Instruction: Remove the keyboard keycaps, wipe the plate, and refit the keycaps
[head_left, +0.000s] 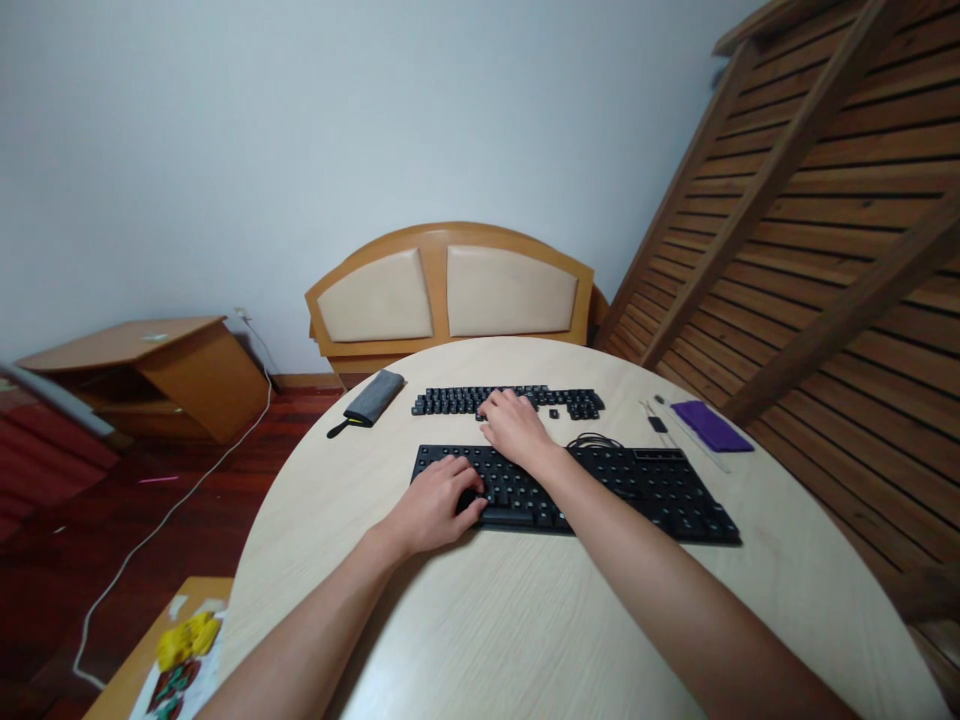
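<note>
A black keyboard lies on the round pale table, its cable bunched behind it. My left hand rests at the keyboard's left part, thumb and index fingertip curled close together over the keys; whatever is between them is too small to make out. Crossing above the keyboard, my right hand reaches the loose black keycaps laid in rows behind it. Its fingers are stretched out, with the tips at the front row. A single keycap sits apart to the right of that hand.
A grey pouch lies at the back left. On the right are a purple cloth, a small black item and thin wire pieces. A headboard stands behind the table, and wooden slats lean at right.
</note>
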